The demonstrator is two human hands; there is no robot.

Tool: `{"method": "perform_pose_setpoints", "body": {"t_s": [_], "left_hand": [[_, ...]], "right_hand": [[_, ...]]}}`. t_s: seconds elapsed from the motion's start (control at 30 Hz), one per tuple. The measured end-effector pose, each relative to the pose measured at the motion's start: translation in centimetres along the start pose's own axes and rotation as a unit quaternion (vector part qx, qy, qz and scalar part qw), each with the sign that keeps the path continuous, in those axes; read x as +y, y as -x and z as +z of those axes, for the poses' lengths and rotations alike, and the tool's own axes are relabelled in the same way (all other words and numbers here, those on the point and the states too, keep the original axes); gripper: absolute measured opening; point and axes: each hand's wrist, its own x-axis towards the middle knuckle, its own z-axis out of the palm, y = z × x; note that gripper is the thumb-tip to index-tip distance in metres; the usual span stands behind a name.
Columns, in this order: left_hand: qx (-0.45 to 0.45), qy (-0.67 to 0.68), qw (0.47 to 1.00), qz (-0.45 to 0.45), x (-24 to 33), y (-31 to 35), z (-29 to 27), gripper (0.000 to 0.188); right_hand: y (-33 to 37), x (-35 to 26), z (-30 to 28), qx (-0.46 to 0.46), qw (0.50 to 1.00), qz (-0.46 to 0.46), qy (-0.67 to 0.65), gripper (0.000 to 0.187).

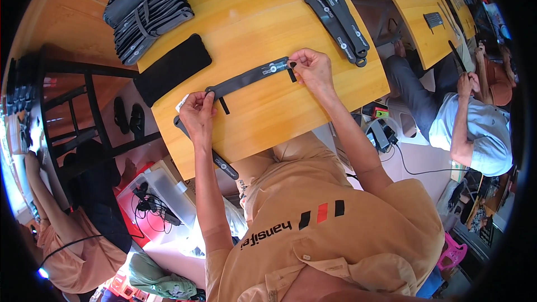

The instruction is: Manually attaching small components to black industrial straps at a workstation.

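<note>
A dark grey strap (240, 83) with white print is stretched above the yellow wooden table (263, 117). My left hand (197, 116) pinches its left end between thumb and fingers. Something small and white shows at the fingers of that hand. My right hand (313, 71) pinches the strap's other end. Two short black tabs hang down from the strap, one near each hand. A second grey strap (224, 165) lies along the table's near left edge, partly hidden behind my left hand and forearm.
A tall bundled stack of grey straps (146, 19) stands at the far left, beside a black rectangular pad (174, 69). Several loose straps (338, 25) lie at the far right. People sit at both sides. A clear plastic bin (162, 212) with cables stands at lower left.
</note>
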Motion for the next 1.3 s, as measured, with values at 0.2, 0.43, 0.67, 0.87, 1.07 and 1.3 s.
{"method": "perform_pose_setpoints", "body": {"t_s": [0.2, 0.43, 0.67, 0.87, 1.07, 1.3], "left_hand": [[0.005, -0.032, 0.999, 0.010, 0.50, 0.17, 0.10, 0.012], [0.011, -0.052, 0.999, 0.007, 0.87, 0.36, 0.19, 0.012], [0.011, -0.059, 0.998, 0.018, 0.42, 0.13, 0.16, 0.014], [0.010, -0.049, 0.999, 0.015, 0.17, 0.04, 0.20, 0.013], [0.010, -0.039, 0.999, 0.012, 0.20, 0.11, 0.28, 0.013], [0.010, -0.059, 0.998, 0.010, 0.72, 0.18, 0.29, 0.014]], "right_hand": [[0.11, -0.22, 0.12, 0.008, 1.000, -0.002, 0.012, 0.004], [0.24, -0.25, 0.11, 0.008, 1.000, -0.004, 0.028, 0.007], [0.12, 0.12, -0.28, -0.012, 1.000, -0.010, 0.015, 0.019], [0.11, 0.21, -0.37, -0.017, 1.000, -0.016, 0.017, 0.017], [0.19, 0.07, -0.07, 0.000, 1.000, -0.019, 0.018, 0.008], [0.16, 0.32, 0.10, 0.011, 0.999, -0.035, 0.015, 0.008]]}}
